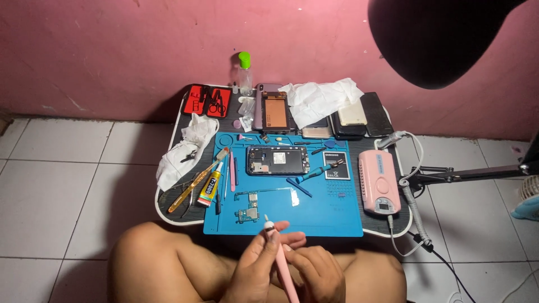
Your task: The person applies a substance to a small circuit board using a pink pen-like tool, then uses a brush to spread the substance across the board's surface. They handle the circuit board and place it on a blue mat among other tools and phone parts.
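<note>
My left hand and my right hand meet low in the view, above my lap, and both grip a slim pink pen-shaped tool whose white tip points up toward the blue work mat. Just beyond the tip, on the mat, lie a small green circuit board and a thin metal frame strip. Farther back on the mat rests an opened phone body with a battery to its right.
A low dark table holds the mat, a pink box-shaped device with a cord, a glue tube, tweezers, white cloths, a red tool case, several phones and a green-capped bottle. A black lamp head hangs top right.
</note>
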